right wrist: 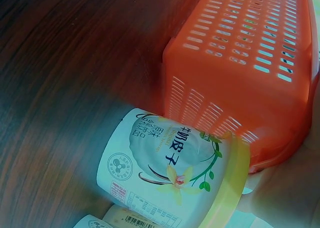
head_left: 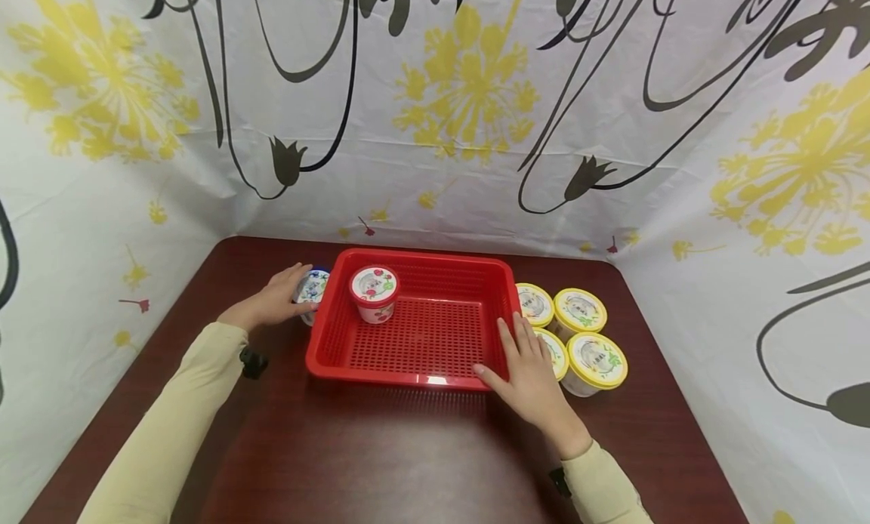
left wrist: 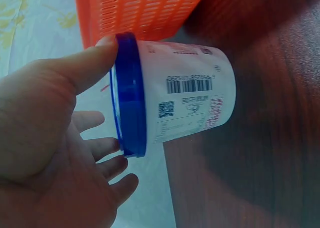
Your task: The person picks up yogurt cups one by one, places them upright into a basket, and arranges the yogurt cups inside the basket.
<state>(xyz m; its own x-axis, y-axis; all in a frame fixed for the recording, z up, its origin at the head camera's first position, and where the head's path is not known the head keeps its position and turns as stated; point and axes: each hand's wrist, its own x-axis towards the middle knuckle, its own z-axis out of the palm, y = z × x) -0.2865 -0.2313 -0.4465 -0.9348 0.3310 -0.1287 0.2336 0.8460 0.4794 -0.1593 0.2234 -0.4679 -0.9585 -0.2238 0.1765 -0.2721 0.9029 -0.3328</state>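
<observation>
My left hand point(head_left: 275, 296) is at the left side of a blue-lidded tub point(head_left: 313, 286) standing beside the red basket point(head_left: 401, 378). In the left wrist view the thumb lies at the blue lid point(left wrist: 131, 95), with the other fingers loosely bent near its opposite edge. My right hand point(head_left: 533, 377) spreads its fingers over the basket's right front corner, near several yellow-lidded tubs point(head_left: 598, 360). One of these tubs point(right wrist: 170, 168) stands close to the basket wall in the right wrist view. A red-lidded tub point(head_left: 374, 291) sits upright inside the basket, at its left.
The dark reddish-brown table point(head_left: 394, 463) extends in front of the basket. White patterned cloth point(head_left: 435, 192) hangs behind the table and along both sides. The yellow-lidded tubs form a cluster right of the basket, partly hidden by its rim and my right hand.
</observation>
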